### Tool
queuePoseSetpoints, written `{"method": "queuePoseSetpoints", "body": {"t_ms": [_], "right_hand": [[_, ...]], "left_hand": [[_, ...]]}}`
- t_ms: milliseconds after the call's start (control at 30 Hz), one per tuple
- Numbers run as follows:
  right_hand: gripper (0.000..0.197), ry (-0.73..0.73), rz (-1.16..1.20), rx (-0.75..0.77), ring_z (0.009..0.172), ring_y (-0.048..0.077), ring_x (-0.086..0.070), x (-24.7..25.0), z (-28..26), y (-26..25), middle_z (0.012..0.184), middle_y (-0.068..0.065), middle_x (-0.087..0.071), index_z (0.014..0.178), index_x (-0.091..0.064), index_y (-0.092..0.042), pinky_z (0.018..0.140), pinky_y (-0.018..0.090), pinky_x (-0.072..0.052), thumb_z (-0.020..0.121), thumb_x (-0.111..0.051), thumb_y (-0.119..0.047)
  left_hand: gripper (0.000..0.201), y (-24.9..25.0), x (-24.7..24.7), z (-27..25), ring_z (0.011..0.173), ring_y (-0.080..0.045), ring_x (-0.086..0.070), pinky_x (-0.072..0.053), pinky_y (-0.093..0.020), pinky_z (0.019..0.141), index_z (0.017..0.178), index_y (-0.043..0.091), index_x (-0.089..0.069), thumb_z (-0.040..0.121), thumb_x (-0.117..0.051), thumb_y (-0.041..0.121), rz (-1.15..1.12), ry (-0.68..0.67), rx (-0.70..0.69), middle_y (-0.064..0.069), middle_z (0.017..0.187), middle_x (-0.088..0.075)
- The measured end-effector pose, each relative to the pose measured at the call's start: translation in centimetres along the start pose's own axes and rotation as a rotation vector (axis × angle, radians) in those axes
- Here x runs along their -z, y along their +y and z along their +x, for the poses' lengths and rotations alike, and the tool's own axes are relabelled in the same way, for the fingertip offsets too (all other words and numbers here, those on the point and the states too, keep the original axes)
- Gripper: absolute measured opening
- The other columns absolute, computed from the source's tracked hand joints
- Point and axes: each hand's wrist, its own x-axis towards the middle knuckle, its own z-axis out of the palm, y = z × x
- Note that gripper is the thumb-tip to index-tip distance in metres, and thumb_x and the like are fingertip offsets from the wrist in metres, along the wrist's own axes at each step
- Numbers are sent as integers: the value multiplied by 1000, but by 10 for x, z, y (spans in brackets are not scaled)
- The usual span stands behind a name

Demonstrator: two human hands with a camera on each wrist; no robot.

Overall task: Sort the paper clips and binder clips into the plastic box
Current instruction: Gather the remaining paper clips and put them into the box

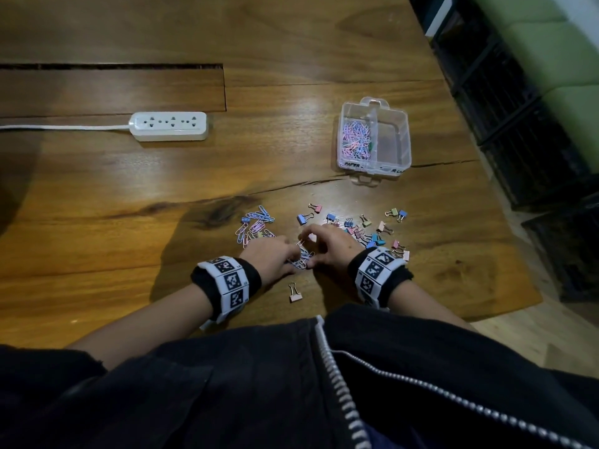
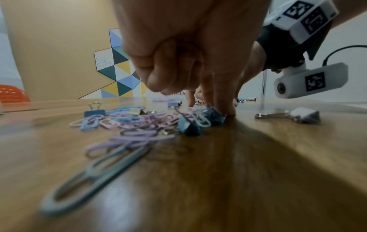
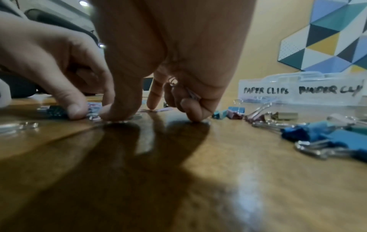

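A wide wooden table [image 1: 291, 43] carries everything; behind it stands a wall with a panel of coloured triangles [image 2: 117, 67]. Near the front edge both hands meet over a small heap of paper clips [image 1: 303, 258]. The left hand [image 1: 270, 257] has its fingers bent down, the tips pressing on this heap; whether it really holds a clip I cannot tell. The right hand [image 1: 330, 247] has fingers curled, and in the right wrist view a few pale clips [image 3: 191, 94] are tucked inside its palm, while the thumb and forefinger touch the table at the heap.

A second group of paper clips [image 1: 256, 226], too many to count, lies just left of the hands. The binder clips [image 1: 372, 231], roughly twenty, are scattered to the right, and one pink binder clip [image 1: 295, 293] lies alone nearer the front edge.

One plastic box [image 1: 402, 124] stands further back toward the right edge, well apart from the hands. It has two compartments: the left is full of paper clips [image 1: 355, 139], the right shows almost nothing. One white power strip [image 1: 168, 125] lies far to the left.
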Motion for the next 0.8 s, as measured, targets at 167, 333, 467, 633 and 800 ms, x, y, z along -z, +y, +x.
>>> {"method": "queuePoseSetpoints", "body": {"t_ms": [167, 333, 467, 633, 800], "right_hand": [[26, 32, -72, 1, 105, 20, -47, 1, -3, -2, 112, 6, -54, 106, -55, -14, 85, 28, -33, 83, -61, -22], [18, 32, -117, -20, 98, 21, -49, -5, -5, -4, 108, 10, -54, 100, -54, -8, 81, 26, -34, 88, -53, -22], [26, 46, -69, -41, 85, 14, -38, -8, -9, -4, 95, 8, -45, 67, -39, -19, 82, 26, -36, 90, -50, -16], [14, 117, 364, -181, 69, 11, -45, -3, -15, 2, 77, -1, -47, 78, -46, -13, 66, 21, -39, 91, -48, -17], [18, 64, 1197, -262, 54, 9, -41, 6, -15, 11, 70, 2, -49, 83, -53, -12, 51, 19, -35, 92, -40, -3]], "left_hand": [[39, 3, 7, 8, 107, -21, -57, -45, -30, 80, 122, 21, -49, 87, -56, 37, -32, 5, -17, -3, 118, -57], [32, 4, 4, 10, 99, -23, -59, -46, -33, 74, 113, 16, -56, 93, -43, 37, 101, 7, -62, -4, 112, -56], [34, 6, 1, 12, 100, -25, -59, -47, -36, 75, 112, 10, -53, 96, -36, 34, 127, 5, -41, -7, 113, -55], [27, -5, 6, 20, 85, -21, -51, -40, -30, 72, 99, 11, -54, 97, -34, 29, -179, -24, 47, -8, 99, -53], [20, -26, 21, 21, 42, -9, -34, -27, -13, 37, 61, 14, -35, 80, -37, 19, -1491, -58, 209, 6, 52, -39]]}}
